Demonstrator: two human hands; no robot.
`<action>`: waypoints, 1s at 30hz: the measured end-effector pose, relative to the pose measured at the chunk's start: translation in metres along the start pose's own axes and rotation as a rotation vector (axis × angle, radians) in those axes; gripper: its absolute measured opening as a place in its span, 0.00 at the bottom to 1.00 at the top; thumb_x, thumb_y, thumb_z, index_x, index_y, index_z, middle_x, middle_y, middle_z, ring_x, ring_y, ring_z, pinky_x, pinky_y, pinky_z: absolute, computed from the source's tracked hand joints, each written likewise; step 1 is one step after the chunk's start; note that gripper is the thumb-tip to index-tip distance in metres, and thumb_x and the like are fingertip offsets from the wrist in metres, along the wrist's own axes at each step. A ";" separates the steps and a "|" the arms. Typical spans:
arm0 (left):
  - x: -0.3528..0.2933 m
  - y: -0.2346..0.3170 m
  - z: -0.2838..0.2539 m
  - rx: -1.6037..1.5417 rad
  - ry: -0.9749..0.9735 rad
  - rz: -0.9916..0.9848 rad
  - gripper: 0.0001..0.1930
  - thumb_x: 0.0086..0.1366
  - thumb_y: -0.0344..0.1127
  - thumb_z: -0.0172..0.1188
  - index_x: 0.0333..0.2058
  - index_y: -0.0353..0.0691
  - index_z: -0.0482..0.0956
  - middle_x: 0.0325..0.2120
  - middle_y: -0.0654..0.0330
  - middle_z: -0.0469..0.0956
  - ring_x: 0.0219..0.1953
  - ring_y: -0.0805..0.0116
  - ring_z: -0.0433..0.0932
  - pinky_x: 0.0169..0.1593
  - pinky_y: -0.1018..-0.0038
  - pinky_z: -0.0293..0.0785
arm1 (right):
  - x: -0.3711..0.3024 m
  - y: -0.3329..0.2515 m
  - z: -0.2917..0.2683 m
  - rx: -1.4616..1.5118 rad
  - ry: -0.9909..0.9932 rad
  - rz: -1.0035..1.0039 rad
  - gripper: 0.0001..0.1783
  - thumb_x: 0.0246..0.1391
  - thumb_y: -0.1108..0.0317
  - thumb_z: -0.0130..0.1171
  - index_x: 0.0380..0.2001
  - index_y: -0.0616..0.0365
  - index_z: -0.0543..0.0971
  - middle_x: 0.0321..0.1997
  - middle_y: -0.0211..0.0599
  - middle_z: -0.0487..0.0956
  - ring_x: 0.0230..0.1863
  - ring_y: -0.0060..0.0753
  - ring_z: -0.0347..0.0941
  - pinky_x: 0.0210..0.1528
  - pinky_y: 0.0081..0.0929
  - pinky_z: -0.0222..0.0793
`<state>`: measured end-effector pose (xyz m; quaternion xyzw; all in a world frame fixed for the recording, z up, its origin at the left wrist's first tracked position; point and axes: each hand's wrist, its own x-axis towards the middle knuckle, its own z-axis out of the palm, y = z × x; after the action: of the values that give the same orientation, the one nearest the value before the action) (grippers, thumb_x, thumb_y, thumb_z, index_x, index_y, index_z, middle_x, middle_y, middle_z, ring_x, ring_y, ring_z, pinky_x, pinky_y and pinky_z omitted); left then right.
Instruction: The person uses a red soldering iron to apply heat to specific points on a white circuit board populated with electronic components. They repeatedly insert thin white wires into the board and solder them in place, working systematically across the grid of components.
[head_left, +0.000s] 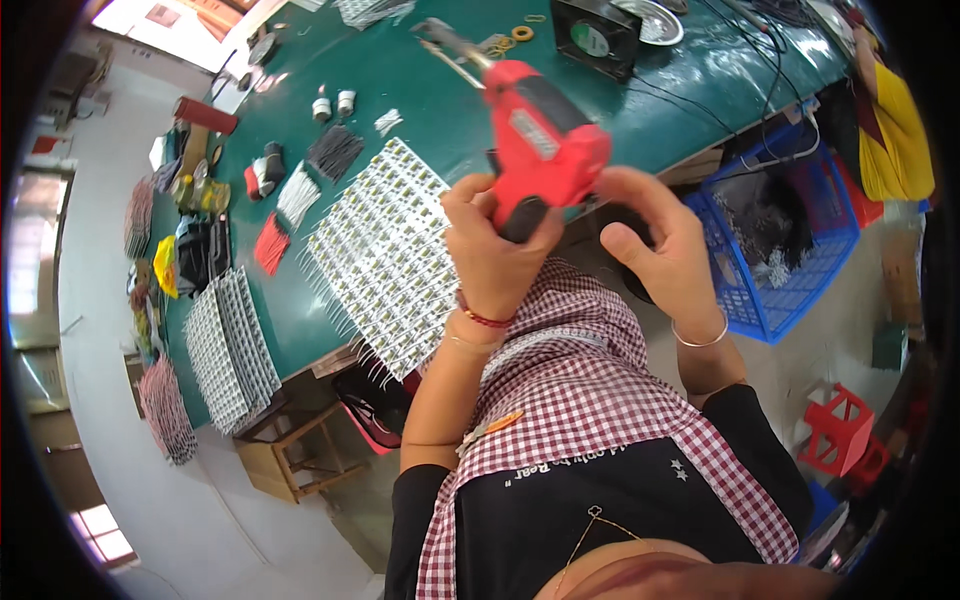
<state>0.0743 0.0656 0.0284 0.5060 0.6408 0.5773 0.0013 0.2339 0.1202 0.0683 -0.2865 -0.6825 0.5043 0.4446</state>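
Red plastic gun-shaped tool with black inserts and a metal-coloured nozzle (550, 135): held up in front of the person at the near edge of the green-topped desk (435, 115). Nozzle points up-left, away from the body. Tool is a bit blurred.

Left hand (505, 240): wrapped around the tool's lower end, thumb beside the black part. Right hand (665, 240): released pose, thumb and index spread and curved, just beside the tool's rear. Can't tell if a fingertip touches it.

Left of the left hand, flat on the desk: white rectangular panel with rows of small yellowish parts and wires along its edge (375, 250). Beyond it, a dark grey bundle of thin strips (336, 152), a white bundle of thin strips (297, 195) and a red bundle of thin strips (270, 245). Further left, at the desk corner: stack of similar white panels (230, 350).

Far side of desk: black box-shaped unit with a round green patch (597, 38), yellow tape ring (522, 33) near it.

Right of the right hand, below desk level: blue plastic lattice crate (742, 285), dark and whitish contents. Red plastic stool (838, 430) on the floor, lower right.
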 end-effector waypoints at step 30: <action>-0.011 -0.015 -0.014 0.078 0.052 -0.051 0.32 0.49 0.30 0.70 0.52 0.37 0.66 0.18 0.57 0.77 0.18 0.65 0.78 0.22 0.74 0.70 | -0.014 0.003 0.027 0.438 -0.163 0.257 0.06 0.59 0.73 0.58 0.30 0.64 0.74 0.21 0.30 0.75 0.21 0.14 0.70 0.22 0.14 0.65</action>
<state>0.0618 0.0514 0.0155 0.4741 0.6752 0.5647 -0.0203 0.2160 0.0981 0.0586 -0.2263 -0.5487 0.7137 0.3719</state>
